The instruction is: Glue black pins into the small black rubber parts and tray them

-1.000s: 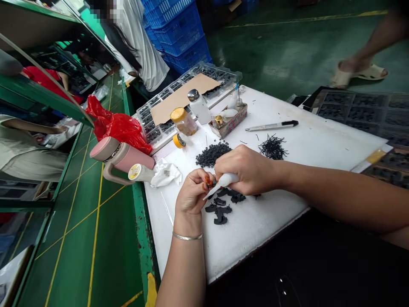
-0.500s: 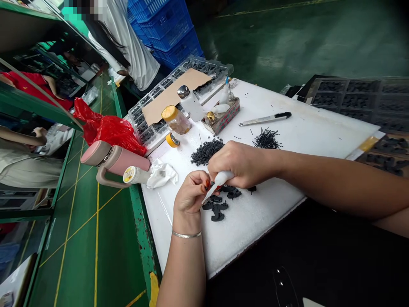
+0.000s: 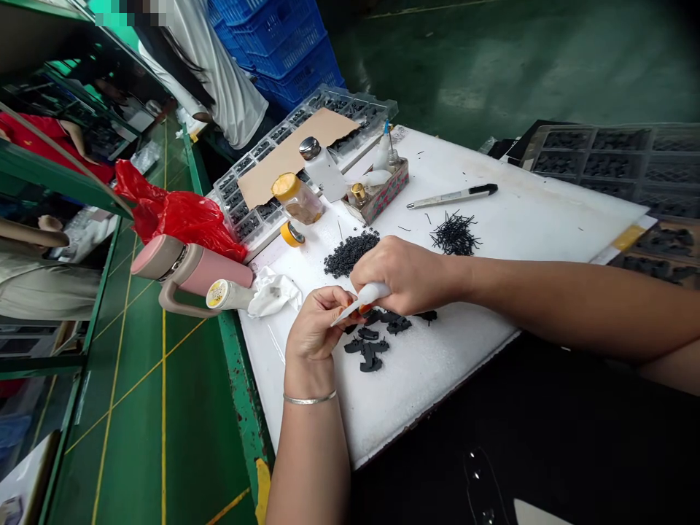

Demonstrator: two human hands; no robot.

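My right hand (image 3: 407, 273) is closed around a white squeeze bottle (image 3: 372, 293) with a tapering nozzle, which points down and left. The nozzle crosses the fingertips of my left hand (image 3: 314, 324). Those fingers are pinched together; whatever lies between them is hidden. Beneath both hands, several curved black parts (image 3: 372, 355) lie on the white work surface (image 3: 426, 372). Just beyond my right hand is a heap of small black rings (image 3: 350, 251). Farther right sits a loose pile of thin black pins (image 3: 455, 233).
Behind the piles stand a small box of bottles (image 3: 386, 193), a yellow-lidded jar (image 3: 298, 200), a pump bottle (image 3: 322, 168) and a pen (image 3: 453, 195). Left are a pink flask (image 3: 219, 268), a white tissue (image 3: 273, 292) and a red bag (image 3: 186, 219). A co-worker (image 3: 219, 80) stands beyond the compartment tray (image 3: 254, 226).
The nozzle has swung flatter and further across my left fingertips. Both hands shift slightly left in the picture, and the whole view drifts a little too.
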